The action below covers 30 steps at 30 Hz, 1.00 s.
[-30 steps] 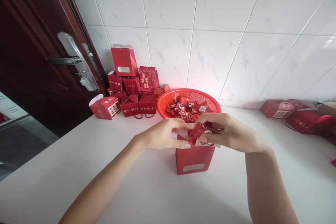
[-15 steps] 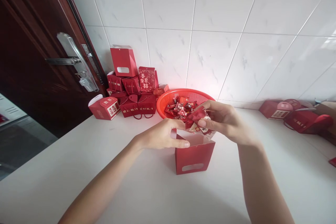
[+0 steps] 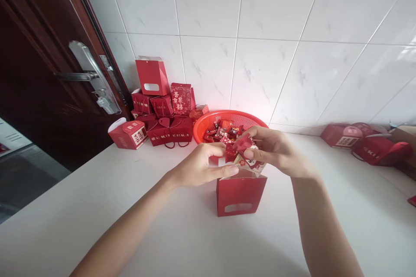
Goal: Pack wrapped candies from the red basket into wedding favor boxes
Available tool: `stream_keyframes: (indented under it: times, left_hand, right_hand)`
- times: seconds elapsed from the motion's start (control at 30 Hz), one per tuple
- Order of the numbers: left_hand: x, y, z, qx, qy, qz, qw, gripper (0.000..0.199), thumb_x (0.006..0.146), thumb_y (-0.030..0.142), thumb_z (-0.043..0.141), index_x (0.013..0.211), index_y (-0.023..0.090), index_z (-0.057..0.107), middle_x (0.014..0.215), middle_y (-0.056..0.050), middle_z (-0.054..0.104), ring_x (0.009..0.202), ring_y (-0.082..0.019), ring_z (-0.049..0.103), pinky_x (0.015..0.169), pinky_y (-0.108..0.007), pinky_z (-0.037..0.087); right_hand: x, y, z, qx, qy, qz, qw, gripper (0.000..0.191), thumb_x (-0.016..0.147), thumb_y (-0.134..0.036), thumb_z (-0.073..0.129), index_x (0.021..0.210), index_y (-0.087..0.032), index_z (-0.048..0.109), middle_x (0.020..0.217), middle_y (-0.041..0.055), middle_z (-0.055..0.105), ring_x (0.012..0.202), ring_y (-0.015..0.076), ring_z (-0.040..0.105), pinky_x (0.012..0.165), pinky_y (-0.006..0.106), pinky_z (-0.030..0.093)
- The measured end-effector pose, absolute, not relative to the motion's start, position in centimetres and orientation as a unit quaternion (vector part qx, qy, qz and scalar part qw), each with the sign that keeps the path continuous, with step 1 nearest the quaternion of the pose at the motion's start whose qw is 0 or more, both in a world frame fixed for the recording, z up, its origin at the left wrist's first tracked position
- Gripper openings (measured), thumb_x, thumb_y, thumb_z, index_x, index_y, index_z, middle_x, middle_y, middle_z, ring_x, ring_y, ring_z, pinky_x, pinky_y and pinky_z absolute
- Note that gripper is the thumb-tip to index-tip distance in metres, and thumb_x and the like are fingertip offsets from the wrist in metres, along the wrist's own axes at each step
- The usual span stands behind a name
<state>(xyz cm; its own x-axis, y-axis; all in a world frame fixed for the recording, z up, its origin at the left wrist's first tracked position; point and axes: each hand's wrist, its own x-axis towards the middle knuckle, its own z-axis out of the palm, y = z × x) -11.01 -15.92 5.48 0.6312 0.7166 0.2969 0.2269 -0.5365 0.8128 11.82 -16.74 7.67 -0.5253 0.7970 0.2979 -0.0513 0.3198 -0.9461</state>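
Note:
A red paper gift box with an oval window stands upright on the white tabletop, its top open. Over its mouth, my right hand grips several wrapped candies in red and cream wrappers between thumb and fingers. My left hand is at the box's left upper edge, thumb stretched out along the rim and apart from the fingers. Its fingertips are close to the candies; whether they touch is unclear. Just behind both hands sits a red plastic basket holding more wrapped candies.
Red gift boxes are stacked at the back left against the tiled wall, with a white-and-red box beside them. More red boxes lie at the right. A dark wooden door with a metal handle borders the left side.
My left hand has risen slightly off the box's rim toward the candies. My right hand has shifted a little left, still gripping the candies above the box.

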Motion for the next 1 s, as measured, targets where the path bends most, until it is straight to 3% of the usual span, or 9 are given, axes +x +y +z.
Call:
stream_keyframes:
  times: [0.13,0.33,0.5,0.7,1.0]
  left_hand:
    - [-11.0,-15.9,5.5,0.795,0.289,0.349,0.404,0.030,0.097,0.041,0.059,0.093,0.020,0.079,0.099,-0.005,0.075,0.098,-0.024,0.069,0.089,-0.033,0.055]
    - [-11.1,-15.9,5.1,0.771,0.341,0.396,0.363,0.046,0.096,0.047,0.060,0.064,0.016,0.067,0.069,-0.002,0.062,0.070,-0.016,0.059,0.067,-0.026,0.050]
    - [-11.0,-16.4,5.3,0.756,0.326,0.422,0.379,0.036,0.099,0.044,0.057,0.080,0.016,0.070,0.084,-0.004,0.067,0.083,-0.019,0.061,0.076,-0.027,0.049]
    - [-11.1,-16.4,5.1,0.754,0.339,0.436,0.356,0.043,0.098,0.046,0.056,0.066,0.017,0.057,0.067,0.001,0.046,0.067,-0.014,0.044,0.063,-0.026,0.040]
    - [-10.8,-16.2,5.2,0.710,0.327,0.496,0.377,0.032,0.092,0.035,0.061,0.065,0.017,0.061,0.068,0.000,0.052,0.069,-0.015,0.048,0.066,-0.027,0.043]
  right_hand:
    - [11.9,-16.8,7.7,-0.260,-0.702,0.519,0.412,0.018,0.087,-0.030,0.079,0.089,-0.019,0.065,0.083,0.0024,0.069,0.072,0.0148,0.064,0.062,0.026,0.054]
    - [12.6,-16.9,7.7,-0.270,-0.690,0.515,0.431,0.015,0.090,-0.027,0.077,0.097,-0.019,0.068,0.092,0.0041,0.072,0.076,0.0150,0.067,0.064,0.026,0.056]
    - [12.7,-17.1,7.5,-0.282,-0.681,0.521,0.431,0.017,0.092,-0.034,0.074,0.097,-0.020,0.066,0.079,0.0020,0.069,0.063,0.0137,0.063,0.054,0.025,0.053]
    - [12.9,-17.3,7.8,-0.312,-0.671,0.492,0.459,0.021,0.089,-0.037,0.077,0.092,-0.019,0.067,0.088,0.0035,0.069,0.075,0.0162,0.068,0.062,0.026,0.055]
    - [12.8,-17.3,8.0,-0.323,-0.662,0.505,0.449,0.025,0.087,-0.039,0.079,0.097,-0.019,0.069,0.091,0.0044,0.072,0.070,0.0146,0.066,0.058,0.024,0.051]
